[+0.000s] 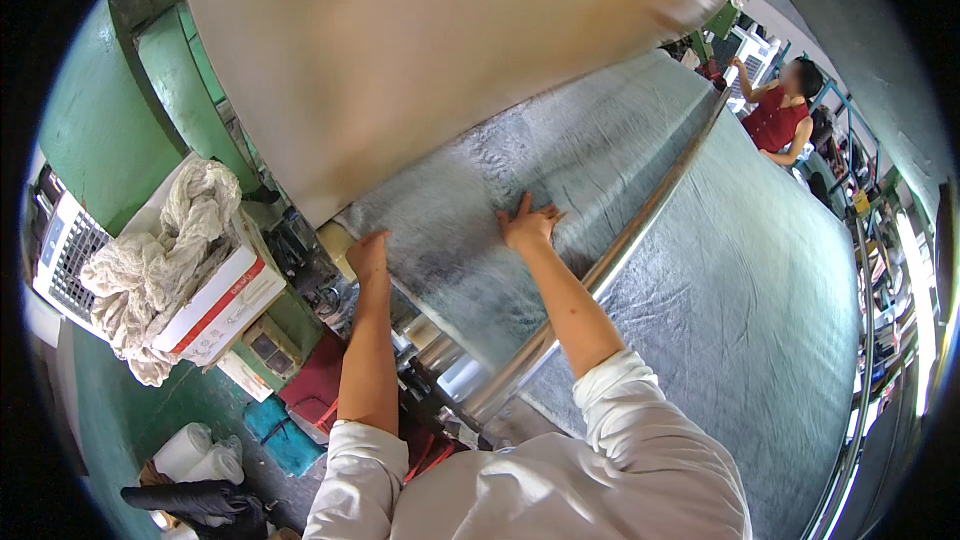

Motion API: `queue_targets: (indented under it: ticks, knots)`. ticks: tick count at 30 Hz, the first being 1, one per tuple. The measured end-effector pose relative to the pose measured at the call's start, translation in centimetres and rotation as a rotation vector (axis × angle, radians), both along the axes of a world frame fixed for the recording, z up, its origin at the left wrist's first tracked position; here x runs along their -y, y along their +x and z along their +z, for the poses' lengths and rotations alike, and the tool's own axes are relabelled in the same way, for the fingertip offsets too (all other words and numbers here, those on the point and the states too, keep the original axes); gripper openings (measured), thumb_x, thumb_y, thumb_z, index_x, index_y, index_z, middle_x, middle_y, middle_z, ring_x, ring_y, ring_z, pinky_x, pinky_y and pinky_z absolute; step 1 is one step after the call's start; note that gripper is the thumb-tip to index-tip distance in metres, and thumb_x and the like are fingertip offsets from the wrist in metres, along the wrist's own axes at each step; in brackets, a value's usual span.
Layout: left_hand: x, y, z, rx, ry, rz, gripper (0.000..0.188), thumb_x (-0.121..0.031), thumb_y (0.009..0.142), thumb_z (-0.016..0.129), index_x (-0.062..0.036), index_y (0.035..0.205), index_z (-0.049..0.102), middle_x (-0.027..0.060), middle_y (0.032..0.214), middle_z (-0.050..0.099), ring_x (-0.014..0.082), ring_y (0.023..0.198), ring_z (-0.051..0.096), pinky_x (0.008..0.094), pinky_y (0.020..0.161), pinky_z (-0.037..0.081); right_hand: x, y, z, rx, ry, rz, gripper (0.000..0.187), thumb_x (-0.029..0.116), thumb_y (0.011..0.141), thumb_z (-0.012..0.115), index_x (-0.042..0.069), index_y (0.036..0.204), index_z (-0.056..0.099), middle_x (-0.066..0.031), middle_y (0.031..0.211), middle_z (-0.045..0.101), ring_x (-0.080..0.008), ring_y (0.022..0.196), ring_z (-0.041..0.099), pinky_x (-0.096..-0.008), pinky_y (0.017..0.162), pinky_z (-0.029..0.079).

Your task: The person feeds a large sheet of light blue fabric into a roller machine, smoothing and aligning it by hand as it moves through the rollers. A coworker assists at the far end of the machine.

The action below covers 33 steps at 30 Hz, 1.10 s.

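Note:
A wide sheet of grey-blue fabric (450,210) with a soft, creased surface runs down from a large beige roller (430,60) and passes by a shiny metal bar (640,220). On the fabric's left edge is my left hand (366,254), its thumb over the top and its other fingers mostly hidden; it looks closed on that edge. My right hand (528,226) presses on the fabric to the right of it, fingers spread apart and holding nothing. Wrinkles gather around the right hand. More of the fabric stretches to the right beyond the bar.
Green machine housing (110,120) stands at the left. Below it, a white carton (225,310) carries a heap of cream cloth (165,250). Wrapped rolls (200,455) and a teal bundle (285,435) lie on the floor. A person in a red top (775,125) stands at the far right.

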State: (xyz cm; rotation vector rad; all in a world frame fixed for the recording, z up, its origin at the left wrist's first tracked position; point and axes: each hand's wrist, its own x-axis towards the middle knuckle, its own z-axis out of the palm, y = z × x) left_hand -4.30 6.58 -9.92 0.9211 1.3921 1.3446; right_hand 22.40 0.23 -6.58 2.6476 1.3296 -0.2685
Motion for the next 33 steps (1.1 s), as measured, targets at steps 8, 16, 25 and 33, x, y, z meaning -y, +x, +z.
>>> queue_targets:
  ticks: [8, 16, 25, 33]
  knots:
    - [-1.5, -0.7, -2.0, -0.154, 0.022, 0.182, 0.021, -0.017, 0.069, 0.069, 0.0021, 0.077, 0.071, 0.0071, 0.069, 0.066, 0.0157, 0.066, 0.058, 0.0309, 0.065, 0.045, 0.6, -0.9, -1.2, 0.014, 0.096, -0.006, 0.079, 0.060, 0.090, 0.022, 0.006, 0.146, 0.007, -0.0399, 0.141, 0.011, -0.0503, 0.134, 0.011, -0.0586, 0.107, 0.000]
    - [-0.2, -0.2, -0.6, 0.156, -0.114, -0.050, 0.020, -0.012, 0.070, 0.062, -0.0013, 0.083, 0.072, 0.0045, 0.073, 0.066, 0.0169, 0.062, 0.057, 0.0301, 0.063, 0.045, 1.4, -2.6, -0.2, -0.027, 0.122, -0.010, 0.079, 0.059, 0.090, 0.027, 0.007, 0.146, 0.007, -0.0390, 0.142, 0.006, -0.0509, 0.134, 0.007, -0.0592, 0.107, -0.003]
    - [0.4, -0.5, -0.4, 0.008, -0.022, -0.169, 0.018, -0.005, 0.069, 0.057, -0.0003, 0.078, 0.071, 0.0033, 0.075, 0.066, 0.0143, 0.062, 0.054, 0.0292, 0.060, 0.043, 1.8, -4.0, -0.1, -0.004, 0.110, 0.007, 0.079, 0.060, 0.090, 0.025, 0.007, 0.146, 0.007, -0.0378, 0.143, 0.006, -0.0511, 0.134, 0.007, -0.0628, 0.105, -0.003]
    - [0.2, 0.1, -0.1, -0.007, 0.033, 0.028, 0.013, -0.008, 0.069, 0.061, -0.0013, 0.073, 0.072, 0.0027, 0.065, 0.063, 0.0128, 0.059, 0.053, 0.0287, 0.057, 0.042, 1.6, -4.5, -0.8, -0.002, 0.165, -0.016, 0.083, 0.062, 0.087, 0.030, 0.007, 0.146, 0.013, -0.0382, 0.142, 0.011, -0.0490, 0.134, 0.012, -0.0614, 0.106, 0.000]
